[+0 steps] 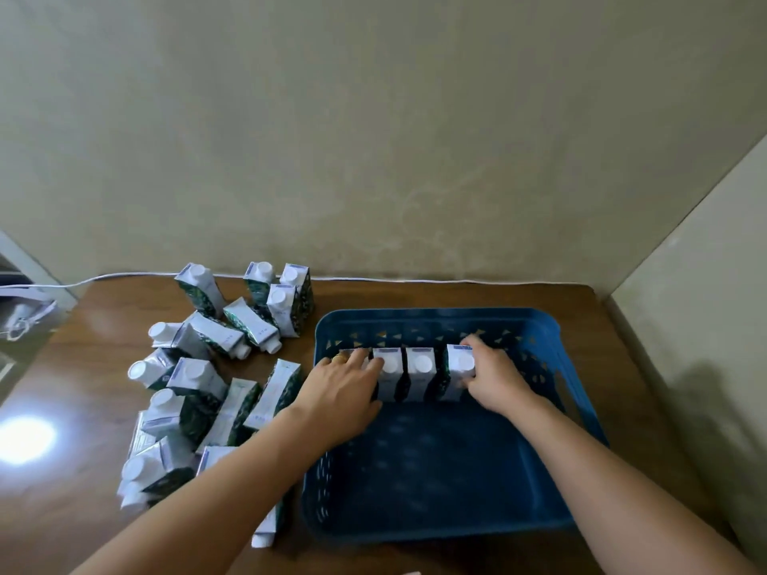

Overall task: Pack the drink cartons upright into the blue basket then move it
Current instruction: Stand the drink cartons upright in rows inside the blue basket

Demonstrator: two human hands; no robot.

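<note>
A blue basket [440, 321] sits on the brown table [103, 321], right of centre. Several white-and-green drink cartons stand upright in a row along its far wall, one of them in the middle [421, 373]. My left hand [342, 392] grips the leftmost carton [349, 354], mostly hiding it; a ring shows on one finger. My right hand [492, 377] holds the rightmost carton [458, 373] from its right side. The near half of the basket floor is bare. Several more cartons [199, 383] lie and stand in a loose pile left of the basket.
A beige wall rises right behind the table, and a second wall [705, 305] closes the right side. A white cable [415, 280] runs along the table's far edge. A bright light glare [25, 439] marks the table's left part. White items [20, 313] sit off the left edge.
</note>
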